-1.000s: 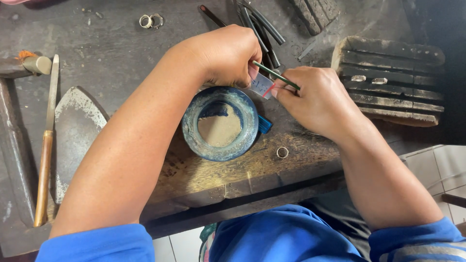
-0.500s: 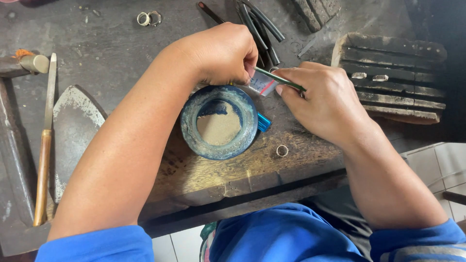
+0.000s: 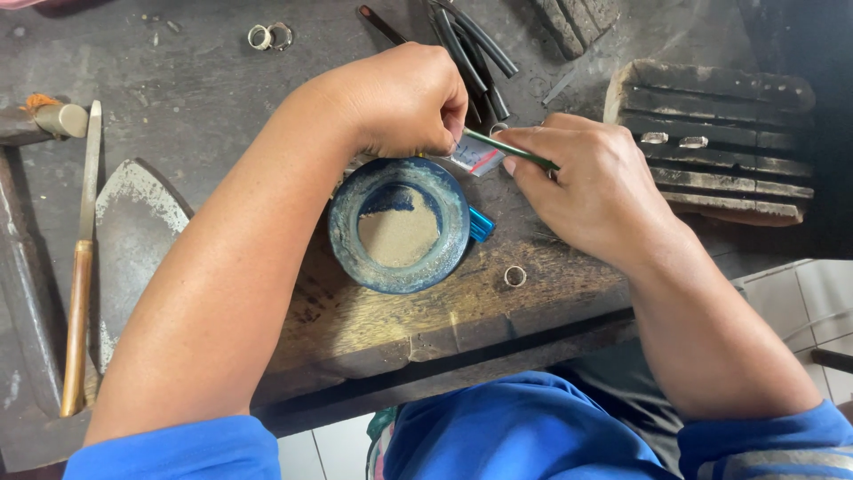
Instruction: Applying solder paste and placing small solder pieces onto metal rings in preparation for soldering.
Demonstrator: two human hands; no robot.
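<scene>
my right hand (image 3: 600,182) is closed tight round a thin green tool (image 3: 511,149), fingers pinched, its tip pointing left toward my left hand (image 3: 400,98). left hand is curled shut, fingertips pinching something small right at the tool's tip; what it is stays hidden by my fingers, can't tell. a small white and red scrap of paper (image 3: 475,158) lies just under the tip, touching or nearly so.

to do this well i'd say: both wrists braced on the wooden bench block (image 3: 382,324), short light strokes, the pinch firm so the small piece doesn't twist, work held over the block edge.

just below my left hand sits a round blue tin (image 3: 398,224) with tan powder inside, a blue thing poking out at its right side. a loose metal ring (image 3: 514,276) lies near the tin on the block. two more rings (image 3: 269,36) are well apart, top left. a wooden-handled file (image 3: 80,267) lies far left, and a slotted wooden block (image 3: 720,142) sits beside my right hand.
</scene>
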